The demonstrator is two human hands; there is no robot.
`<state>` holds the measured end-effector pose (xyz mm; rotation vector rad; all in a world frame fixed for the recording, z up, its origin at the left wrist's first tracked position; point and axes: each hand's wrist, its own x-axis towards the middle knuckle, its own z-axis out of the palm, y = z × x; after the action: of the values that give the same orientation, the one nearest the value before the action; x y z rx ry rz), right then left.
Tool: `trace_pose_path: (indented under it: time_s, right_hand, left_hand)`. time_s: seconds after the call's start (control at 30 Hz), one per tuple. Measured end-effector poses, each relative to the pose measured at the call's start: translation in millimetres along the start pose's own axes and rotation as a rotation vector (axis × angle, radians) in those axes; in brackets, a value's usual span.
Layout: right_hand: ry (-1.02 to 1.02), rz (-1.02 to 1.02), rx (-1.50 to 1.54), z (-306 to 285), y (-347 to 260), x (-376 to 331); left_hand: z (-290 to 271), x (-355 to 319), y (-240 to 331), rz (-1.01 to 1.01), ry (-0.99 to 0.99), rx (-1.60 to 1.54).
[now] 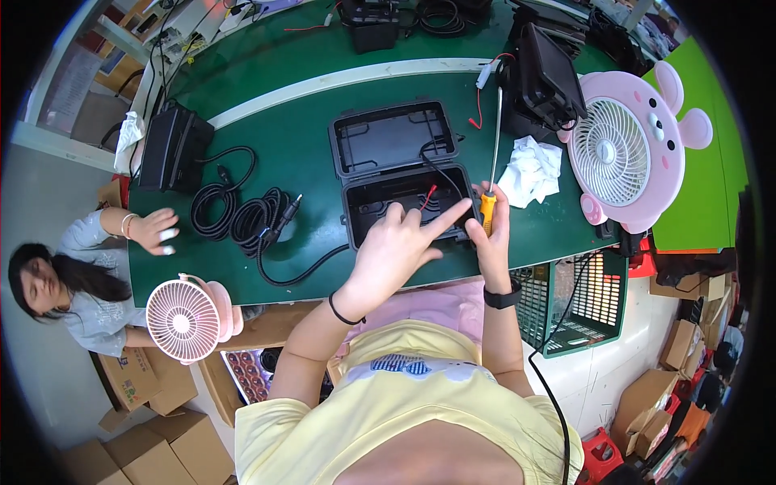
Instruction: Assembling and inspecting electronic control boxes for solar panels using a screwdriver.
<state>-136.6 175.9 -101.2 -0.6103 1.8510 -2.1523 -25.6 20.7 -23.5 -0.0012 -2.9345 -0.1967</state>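
Right hand [491, 234] closed around the screwdriver [493, 153] at its orange handle; we judge it light, rigid, best held there. Left hand [396, 246] open, fingers spread on the hard black plastic case [396, 174] beside it.

- The left hand [396, 246] is reaching forward from the lower edge, its forearm running up and to the right, a thin dark band sitting at the wrist.
- Its palm is facing down and its fingers are spreading, with the index finger stretching out toward the right hand.
- The right hand [491, 230] is standing just beside the left, its forearm rising almost straight up, a dark watch wrapping the wrist.
- Its fingers are curling shut around a screwdriver [488, 202], gripping the orange handle upright with the shaft pointing away.
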Motion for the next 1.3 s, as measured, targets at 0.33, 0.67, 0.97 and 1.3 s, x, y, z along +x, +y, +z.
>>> trace_pose_path:
  time_s: [0.33,0.67,0.97,1.3]
  right_hand:
    - [0.069,-0.191,-0.387,5,-22,91]
    - [-0.066,-0.350,-0.149,8,-66,87]
    - [0.052,-0.144,-0.006,20,-64,32]
    - [0.033,-0.114,0.015,25,-65,45]
  left_hand:
    - [9,-21,8,0.167,0.111,0.182]
    - [7,-15,10,0.024,0.112,0.003]
    - [7,6,4,-0.110,0.088,0.012]
    - [-9,-36,-48,-0.118,0.355,-0.132]
